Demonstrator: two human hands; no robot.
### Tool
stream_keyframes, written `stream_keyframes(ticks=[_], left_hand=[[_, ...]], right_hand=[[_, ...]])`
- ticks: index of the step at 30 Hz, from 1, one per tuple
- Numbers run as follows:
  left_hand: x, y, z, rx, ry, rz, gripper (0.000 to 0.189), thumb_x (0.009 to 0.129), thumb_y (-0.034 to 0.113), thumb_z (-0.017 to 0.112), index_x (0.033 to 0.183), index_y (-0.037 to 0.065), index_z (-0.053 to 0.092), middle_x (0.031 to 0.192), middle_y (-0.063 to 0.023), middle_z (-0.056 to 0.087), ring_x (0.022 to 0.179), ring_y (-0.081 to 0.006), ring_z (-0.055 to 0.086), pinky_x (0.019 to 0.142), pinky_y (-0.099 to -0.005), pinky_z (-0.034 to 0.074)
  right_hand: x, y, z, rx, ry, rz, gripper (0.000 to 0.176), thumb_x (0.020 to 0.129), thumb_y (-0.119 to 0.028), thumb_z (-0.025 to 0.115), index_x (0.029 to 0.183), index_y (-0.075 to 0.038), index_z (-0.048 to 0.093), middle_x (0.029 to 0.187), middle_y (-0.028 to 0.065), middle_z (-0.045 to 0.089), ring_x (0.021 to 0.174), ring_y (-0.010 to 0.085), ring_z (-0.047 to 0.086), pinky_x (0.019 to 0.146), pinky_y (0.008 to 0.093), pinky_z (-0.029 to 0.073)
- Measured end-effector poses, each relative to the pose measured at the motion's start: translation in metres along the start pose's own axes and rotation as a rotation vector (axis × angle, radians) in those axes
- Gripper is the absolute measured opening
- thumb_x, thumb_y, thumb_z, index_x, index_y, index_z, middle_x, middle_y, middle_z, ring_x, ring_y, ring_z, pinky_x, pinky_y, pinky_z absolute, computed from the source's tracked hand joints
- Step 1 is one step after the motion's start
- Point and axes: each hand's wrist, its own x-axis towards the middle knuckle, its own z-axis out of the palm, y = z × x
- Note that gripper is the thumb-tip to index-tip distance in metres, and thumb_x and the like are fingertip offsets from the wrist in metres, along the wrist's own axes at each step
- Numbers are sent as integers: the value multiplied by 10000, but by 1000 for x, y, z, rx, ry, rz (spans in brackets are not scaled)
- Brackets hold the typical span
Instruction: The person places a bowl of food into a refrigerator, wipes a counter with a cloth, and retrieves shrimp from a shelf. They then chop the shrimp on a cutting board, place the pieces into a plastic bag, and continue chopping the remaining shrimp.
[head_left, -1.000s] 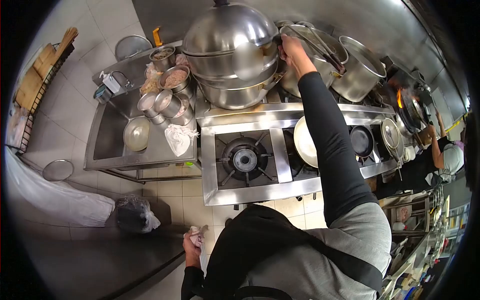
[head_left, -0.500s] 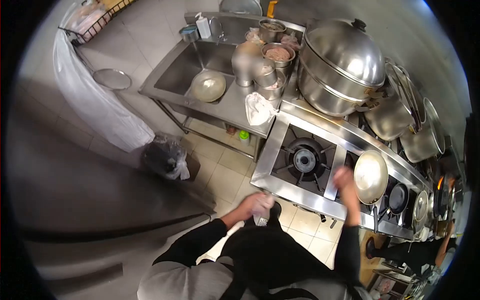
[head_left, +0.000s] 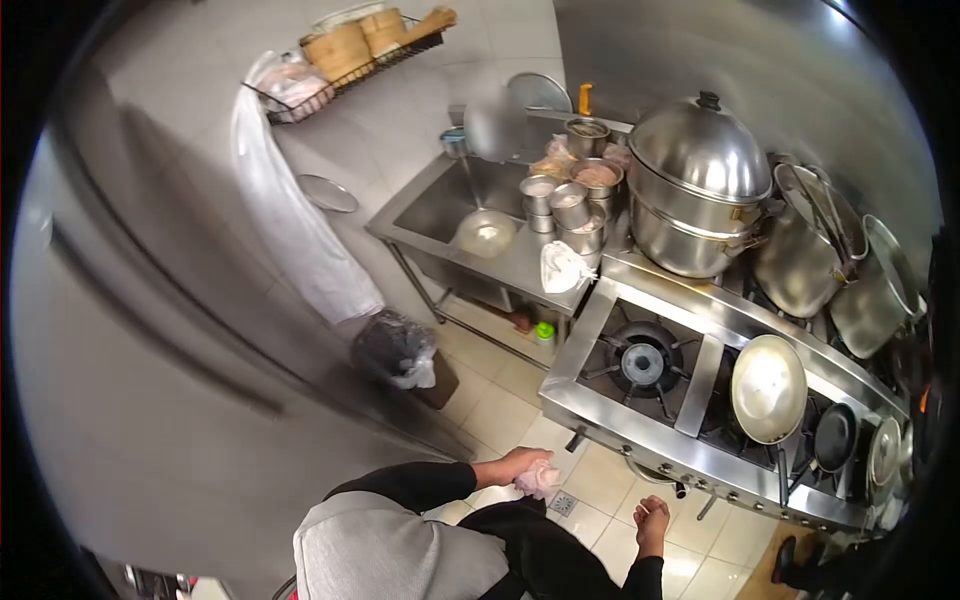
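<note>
My left hand (head_left: 512, 466) is closed around a crumpled pinkish-white bag (head_left: 539, 479), held low over the floor beside the big steel door. What is inside the bag cannot be made out. My right hand (head_left: 651, 517) hangs in front of the stove (head_left: 705, 385), below its row of knobs, with the fingers curled in; nothing shows in it. On the stove, a light metal frying pan (head_left: 769, 388) and a small black pan (head_left: 834, 437) rest over burners. The left burner (head_left: 643, 364) has no pan on it.
Behind the stove stands a large domed steamer pot (head_left: 697, 190). Several steel containers (head_left: 570, 205) and a white cloth-like bundle (head_left: 564, 268) stand by the sink (head_left: 437, 213). A bin (head_left: 400, 352) is on the floor; a steel door (head_left: 190, 380) fills the left side.
My right hand has come down from over the stove to its front. My left hand still holds the bag. The view has swung left and up, showing more of the wall rack.
</note>
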Motion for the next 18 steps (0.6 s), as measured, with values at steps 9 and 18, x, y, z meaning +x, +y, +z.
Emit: stream_keyframes(ticks=[9,18], left_hand=[[-59,-83,36,-46,228,-134,340,936,323,673,1070,13,632,837,-127,693,712,-280,716,546,-343,566],[-74,-153,17,71,75,-207,345,995,164,556,1311,87,440,1229,-189,587,1044,-343,673,791,-454,595]], right_hand=[[43,110,-83,363,109,274,201,958,-311,621,1103,-172,615,914,18,634,768,159,569,678,297,473],[93,92,-42,693,163,-29,235,1010,-188,512,1218,-118,597,1131,93,680,1020,213,648,938,367,544]])
